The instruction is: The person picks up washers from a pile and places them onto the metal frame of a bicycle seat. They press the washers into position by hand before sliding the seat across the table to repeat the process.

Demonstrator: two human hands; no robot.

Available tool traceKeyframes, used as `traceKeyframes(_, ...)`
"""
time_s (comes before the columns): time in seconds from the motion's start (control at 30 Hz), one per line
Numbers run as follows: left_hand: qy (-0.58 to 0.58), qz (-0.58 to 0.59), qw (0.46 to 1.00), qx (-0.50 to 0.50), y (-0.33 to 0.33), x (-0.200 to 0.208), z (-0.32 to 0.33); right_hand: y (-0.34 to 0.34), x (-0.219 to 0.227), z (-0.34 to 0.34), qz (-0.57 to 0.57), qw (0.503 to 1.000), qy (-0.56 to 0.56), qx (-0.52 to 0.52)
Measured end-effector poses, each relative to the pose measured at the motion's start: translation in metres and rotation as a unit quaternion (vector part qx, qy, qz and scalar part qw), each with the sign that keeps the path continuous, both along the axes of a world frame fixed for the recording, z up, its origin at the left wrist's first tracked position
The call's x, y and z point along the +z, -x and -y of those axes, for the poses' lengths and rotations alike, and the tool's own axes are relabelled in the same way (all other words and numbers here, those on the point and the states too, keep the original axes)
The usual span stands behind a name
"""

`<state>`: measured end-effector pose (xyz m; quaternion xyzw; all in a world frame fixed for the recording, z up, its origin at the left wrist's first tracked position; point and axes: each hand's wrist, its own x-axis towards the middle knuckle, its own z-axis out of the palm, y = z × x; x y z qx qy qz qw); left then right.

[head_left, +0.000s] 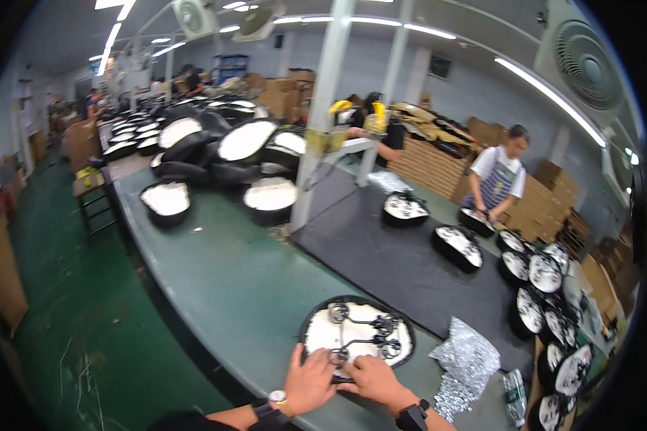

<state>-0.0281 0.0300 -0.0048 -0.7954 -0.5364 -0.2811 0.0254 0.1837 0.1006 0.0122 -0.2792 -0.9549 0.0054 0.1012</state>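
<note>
A black saddle (313, 316) lies upside down on the green bench in front of me, its white underside facing up. On it sits a black metal frame (363, 323) with coil springs. My left hand (310, 384) is at the saddle's near left edge, thumb along the rim, bent fingers at the near coil spring. Close beside it, my right hand (374, 379) rests over the near edge with its fingers curled down onto the frame; whatever is between those fingertips is hidden. To the right is a silvery plastic bag (469, 352) with small shiny metal parts (453, 396) spilling out.
A clear plastic bottle (515, 396) lies right of the bag. Saddles with frames (545, 273) crowd the right side; bare saddles (248, 140) are heaped far left. A white post (322, 108) rises from the bench. A co-worker (497, 176) handles a saddle across the dark mat (381, 251).
</note>
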Motion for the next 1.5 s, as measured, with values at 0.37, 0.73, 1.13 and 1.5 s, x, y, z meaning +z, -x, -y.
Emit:
traceKeyframes(0.37,0.057,0.130,0.990,-0.024,-0.007,-0.032,0.002,-0.002,-0.001,0.009,-0.030,0.999,-0.015,-0.038)
traceKeyframes(0.73,0.109,0.114,0.987,-0.019,-0.009,-0.017,-0.006,0.003,0.002,0.011,-0.047,0.997,-0.064,0.008)
traceKeyframes(1.13,0.089,0.157,0.979,-0.089,0.009,-0.029,-0.015,0.009,0.006,0.025,-0.059,0.994,-0.044,-0.082)
traceKeyframes(1.5,0.078,0.097,0.990,-0.073,0.007,-0.016,-0.017,0.000,-0.003,0.019,-0.126,0.989,-0.070,-0.024)
